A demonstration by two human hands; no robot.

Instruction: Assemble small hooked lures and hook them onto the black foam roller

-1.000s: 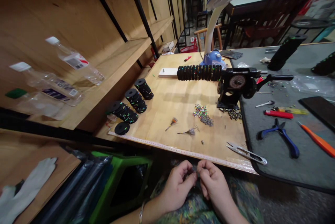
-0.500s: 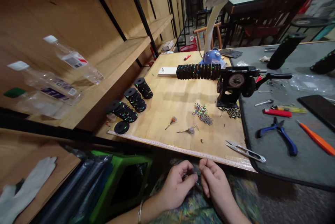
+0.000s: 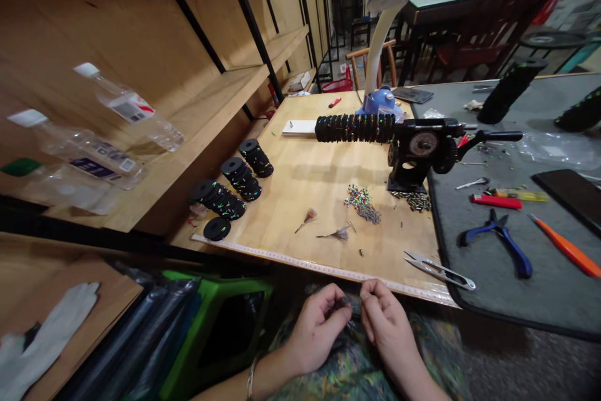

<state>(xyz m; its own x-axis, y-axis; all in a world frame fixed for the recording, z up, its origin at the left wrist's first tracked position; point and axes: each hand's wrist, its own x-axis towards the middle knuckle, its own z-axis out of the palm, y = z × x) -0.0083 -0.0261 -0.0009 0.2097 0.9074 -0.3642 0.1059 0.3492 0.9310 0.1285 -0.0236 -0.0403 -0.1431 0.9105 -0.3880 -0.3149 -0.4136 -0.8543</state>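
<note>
My left hand [image 3: 317, 326] and my right hand [image 3: 385, 319] are together over my lap, just below the front edge of the wooden table [image 3: 323, 182]. Both have fingers curled in a pinch around a small dark item between them [image 3: 352, 306], too small to name. On the table ahead stand a black winding machine [image 3: 417, 151] with a row of black spools on its shaft [image 3: 354, 128], a pile of small colourful beads [image 3: 361, 201], and thread snips [image 3: 439, 268] near the edge.
Stacks of black spools [image 3: 235, 185] lie at the table's left. A grey mat [image 3: 516, 213] at right holds blue pliers [image 3: 502, 241], a red lighter [image 3: 495, 202] and an orange tool [image 3: 563, 249]. A blue lamp [image 3: 385, 44] stands behind. Plastic bottles [image 3: 94, 138] lie on the shelf at left.
The hands have stayed close together with small finger movements; the right hand's fingertips have shifted slightly up and apart from the left.
</note>
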